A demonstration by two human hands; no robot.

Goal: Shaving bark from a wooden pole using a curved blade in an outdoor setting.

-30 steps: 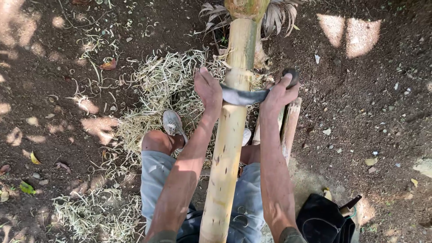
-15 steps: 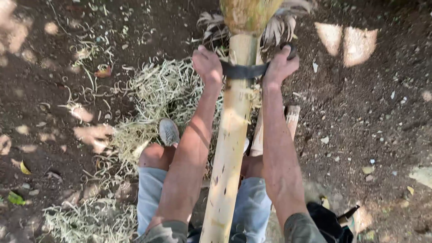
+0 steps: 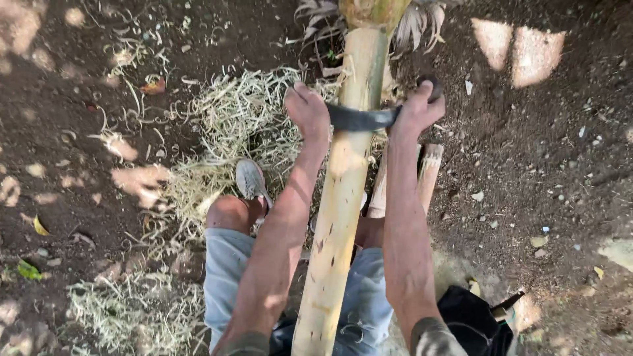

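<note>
A long pale bamboo pole (image 3: pixel 339 198) runs from between my legs up to the top of the view, its far end still green with dry leaf sheaths. A dark curved blade (image 3: pixel 359 118) lies across the pole near that end. My left hand (image 3: pixel 306 109) grips the blade's left end. My right hand (image 3: pixel 415 109) grips its handle on the right of the pole. Both arms are stretched forward.
Pale shavings (image 3: pixel 231 125) are heaped on the dark soil to the left of the pole, with more at the lower left (image 3: pixel 132 310). A short bamboo piece (image 3: pixel 428 171) lies under the pole. A black bag (image 3: pixel 471 323) sits at the lower right. My shoe (image 3: pixel 250 179) rests on the shavings.
Both hands have pushed the blade away from me along the pole, toward its leafy end. The view has shifted slightly with them.
</note>
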